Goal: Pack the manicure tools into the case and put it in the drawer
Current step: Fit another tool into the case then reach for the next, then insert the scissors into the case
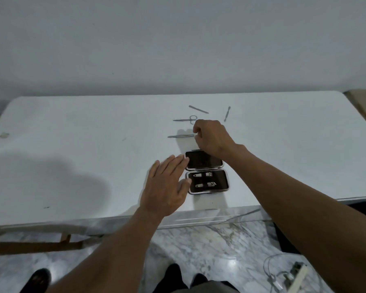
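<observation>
Fingers (195, 132) of right hand (211, 138) pinch a tool (181, 135), left hand (165, 187) flat by open case (220, 182); two clippers (209, 174) packed, three loose tools (184, 119) left

A white table (72, 144) with rounded corners stands against a pale wall (178, 39). Near its left end lies a small round pale object (4, 135), too small to identify, and a broad soft shadow (47, 187) falls across the near left of the top. Below the table's front edge spreads a grey-veined marble floor (209, 240), where a brown wooden frame (30, 246) lies at the left, dark shoes (39, 278) show at the lower left, and a loose white cable (273, 269) coils at the lower right.
</observation>
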Demonstrator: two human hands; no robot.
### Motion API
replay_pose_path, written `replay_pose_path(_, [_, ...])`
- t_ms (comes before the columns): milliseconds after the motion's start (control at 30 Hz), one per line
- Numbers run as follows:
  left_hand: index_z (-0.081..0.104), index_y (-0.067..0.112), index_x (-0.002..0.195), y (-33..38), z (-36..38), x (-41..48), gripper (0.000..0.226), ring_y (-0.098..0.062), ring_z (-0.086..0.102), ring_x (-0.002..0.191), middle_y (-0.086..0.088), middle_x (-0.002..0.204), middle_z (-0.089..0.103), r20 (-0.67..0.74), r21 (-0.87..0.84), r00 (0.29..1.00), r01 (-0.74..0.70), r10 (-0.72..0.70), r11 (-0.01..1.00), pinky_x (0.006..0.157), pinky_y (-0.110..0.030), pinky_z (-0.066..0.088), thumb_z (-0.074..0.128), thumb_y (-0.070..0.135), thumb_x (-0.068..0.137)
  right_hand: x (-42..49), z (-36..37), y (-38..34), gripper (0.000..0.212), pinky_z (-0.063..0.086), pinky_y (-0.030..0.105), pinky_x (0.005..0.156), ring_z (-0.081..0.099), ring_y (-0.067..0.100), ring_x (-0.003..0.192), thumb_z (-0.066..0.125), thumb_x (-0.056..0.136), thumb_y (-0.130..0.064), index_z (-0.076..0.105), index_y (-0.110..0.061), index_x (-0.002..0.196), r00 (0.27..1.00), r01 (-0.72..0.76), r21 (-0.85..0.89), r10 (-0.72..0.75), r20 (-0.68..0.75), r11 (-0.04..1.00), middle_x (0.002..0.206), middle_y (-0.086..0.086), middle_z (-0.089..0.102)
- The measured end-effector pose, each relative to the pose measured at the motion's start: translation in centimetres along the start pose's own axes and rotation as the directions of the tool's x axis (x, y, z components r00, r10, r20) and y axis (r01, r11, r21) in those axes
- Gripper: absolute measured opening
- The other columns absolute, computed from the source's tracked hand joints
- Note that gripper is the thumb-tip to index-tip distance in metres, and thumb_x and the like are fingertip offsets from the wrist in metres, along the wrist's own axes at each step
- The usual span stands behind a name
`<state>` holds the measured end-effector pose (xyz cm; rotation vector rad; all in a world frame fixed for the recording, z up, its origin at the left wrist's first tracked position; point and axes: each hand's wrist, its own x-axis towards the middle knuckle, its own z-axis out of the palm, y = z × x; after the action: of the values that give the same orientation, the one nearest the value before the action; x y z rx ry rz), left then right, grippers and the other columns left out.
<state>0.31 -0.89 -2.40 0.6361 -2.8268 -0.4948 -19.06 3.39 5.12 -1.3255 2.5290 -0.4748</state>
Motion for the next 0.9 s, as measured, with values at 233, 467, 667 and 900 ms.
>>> replay_pose_path(233, [0.046,0.025,0.143,-0.3,-0.2,0.5,0.057,-0.015,0.040,0.138,0.006,0.147,0.048,-0.009,-0.035,1.000,0.008,-0.008,0.999,0.114,-0.043,0.028,0.034,0.043,0.091,2.7,1.5,-2.0,0.028,0.045,0.032,0.084,0.060,0.033,0.105,0.049,0.088,-0.002,0.063,-0.003,0.112,1.000,0.011,-0.105,-0.011,0.003,0.994,0.114,0.017,0.064])
replay_pose_path(467, [0.040,0.027,0.146,-0.5,-0.1,0.6,0.056,-0.015,0.036,0.139,0.007,0.149,0.045,0.016,-0.031,1.000,0.003,-0.003,1.000,0.116,-0.043,0.025,0.034,0.046,0.094,5.3,0.6,-1.5,0.022,0.041,0.031,0.070,0.064,0.035,0.098,0.048,0.085,0.009,0.065,0.004,0.098,0.996,-0.094,-0.247,0.093,-0.016,0.965,0.103,0.020,0.067])
replay_pose_path(667, [0.035,0.030,0.148,-0.4,-0.3,0.6,0.053,-0.013,0.030,0.142,0.009,0.153,0.039,0.034,-0.062,0.999,0.014,-0.012,0.998,0.119,-0.040,0.017,0.032,0.045,0.097,7.9,0.6,-1.0,0.019,0.044,0.032,0.066,0.065,0.036,0.091,0.055,0.082,0.009,0.060,0.003,0.099,0.989,-0.121,-0.316,0.141,0.042,0.941,0.097,0.021,0.067])
replay_pose_path(900, [0.035,0.031,0.147,-0.3,-0.3,0.7,0.053,-0.012,0.032,0.141,0.008,0.151,0.041,0.034,-0.043,0.999,0.017,-0.016,0.999,0.118,-0.038,0.017,0.031,0.045,0.097,9.5,-0.6,-0.9,0.023,0.047,0.033,0.069,0.063,0.038,0.094,0.058,0.081,0.007,0.059,0.003,0.103,0.989,-0.077,-0.356,0.116,0.090,0.931,0.101,0.020,0.063])
